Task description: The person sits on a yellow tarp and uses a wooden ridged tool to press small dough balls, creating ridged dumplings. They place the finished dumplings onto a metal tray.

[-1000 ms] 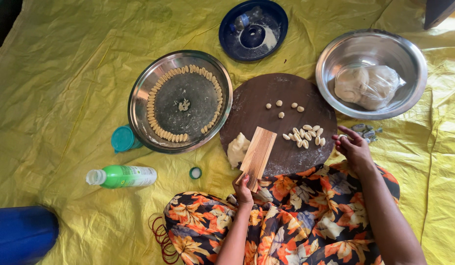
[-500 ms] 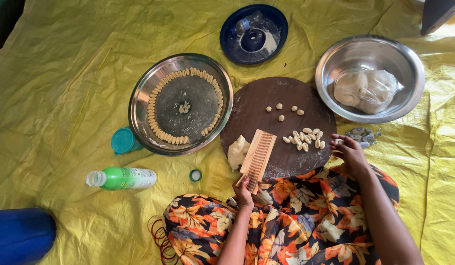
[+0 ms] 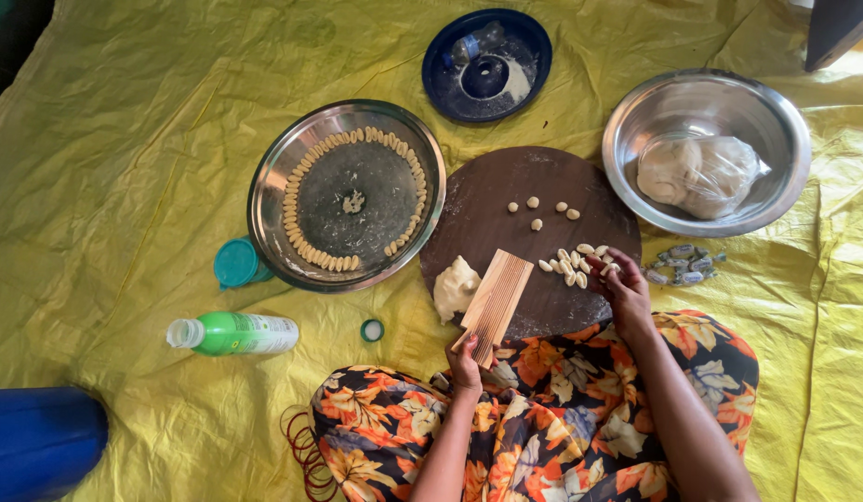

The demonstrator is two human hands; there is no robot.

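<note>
Dough bits (image 3: 569,268) under right fingertips (image 3: 606,269)

Sheet (image 3: 125,139) under everything: yellow. Round board (image 3: 506,200) ahead of both hands: dark brown. Ridged paddle (image 3: 496,296) in the left hand (image 3: 465,364): pale wood, fine parallel grooves. Dough pieces (image 3: 573,265) at the right hand (image 3: 620,286): cream. Garment (image 3: 552,428) below the hands: black with orange flowers. Bottle (image 3: 234,334) left of the left hand: green, white ends. Dish (image 3: 487,54) beyond the board: dark blue.
</note>
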